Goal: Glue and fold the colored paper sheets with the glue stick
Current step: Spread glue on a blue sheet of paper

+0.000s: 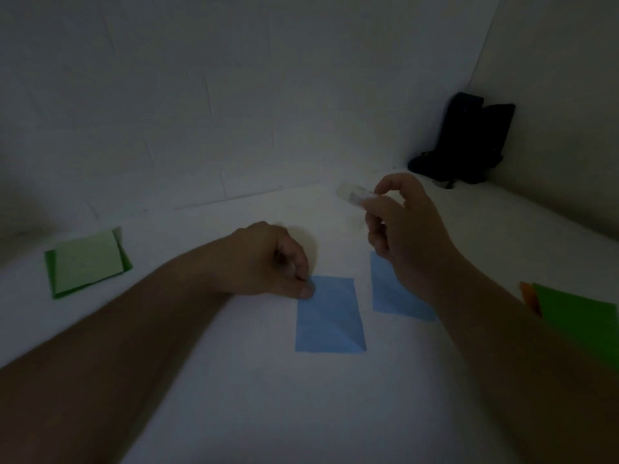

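Observation:
Two blue paper sheets lie on the white table. The nearer blue sheet (330, 316) shows a diagonal crease; my left hand (268, 259) pinches its top left corner with thumb and fingertips. The second blue sheet (392, 293) lies to its right, partly hidden under my right wrist. My right hand (405, 226) is raised above the table and holds a pale glue stick (353, 194) between its fingers, the stick's end pointing left and away.
A folded green paper (87, 262) lies at the far left of the table. A green sheet (579, 316) over an orange one (531, 296) sits at the right edge. A black object (469, 139) stands in the back right corner against the white walls.

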{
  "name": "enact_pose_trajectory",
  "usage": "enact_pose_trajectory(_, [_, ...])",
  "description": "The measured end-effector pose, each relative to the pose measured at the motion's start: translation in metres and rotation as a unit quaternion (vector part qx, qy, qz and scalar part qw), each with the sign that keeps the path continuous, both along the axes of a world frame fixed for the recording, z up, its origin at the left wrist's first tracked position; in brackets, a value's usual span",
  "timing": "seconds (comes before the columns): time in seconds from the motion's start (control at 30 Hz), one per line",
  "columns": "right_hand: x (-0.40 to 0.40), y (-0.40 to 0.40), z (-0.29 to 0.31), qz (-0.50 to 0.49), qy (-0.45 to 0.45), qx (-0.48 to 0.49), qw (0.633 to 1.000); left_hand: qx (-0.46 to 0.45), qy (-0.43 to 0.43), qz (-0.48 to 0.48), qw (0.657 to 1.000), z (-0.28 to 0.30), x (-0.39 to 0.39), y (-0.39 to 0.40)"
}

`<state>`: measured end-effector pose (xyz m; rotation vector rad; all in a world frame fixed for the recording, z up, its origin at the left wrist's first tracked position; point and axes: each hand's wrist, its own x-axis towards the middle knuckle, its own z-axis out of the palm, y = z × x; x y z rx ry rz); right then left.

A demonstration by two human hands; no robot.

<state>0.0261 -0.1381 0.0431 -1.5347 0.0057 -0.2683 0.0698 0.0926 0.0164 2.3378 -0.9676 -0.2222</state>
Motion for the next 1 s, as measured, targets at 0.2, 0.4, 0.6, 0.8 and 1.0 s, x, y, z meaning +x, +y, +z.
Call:
enact_pose_trajectory(0.2, [-0.002,0.002,0.004,0.023,-0.037,0.076,0.996,0.061,-0.011,0.007,0.998,0.004,-0.003,0.000])
enact_pose_trajectory(0.4, [0.000,0.016,-0.014,-0.023,-0.100,-0.278,0.955,0.025,-0.074,-0.004,0.997,-0.009,-0.006,0.013])
enact_pose_trajectory(0.6, [-0.003,0.020,-0.021,0.005,-0.100,-0.367,0.925,-0.034,-0.098,-0.008,0.995,-0.011,-0.008,0.014])
enact_pose_trajectory(0.8, [-0.004,0.018,-0.021,-0.049,-0.095,-0.359,0.927,0.044,-0.144,0.097,0.984,-0.016,-0.007,0.011])
enact_pose_trajectory(1.0, [0.002,0.011,-0.017,-0.038,-0.022,-0.022,0.999,0.093,-0.118,0.134,0.979,-0.012,-0.015,0.009])
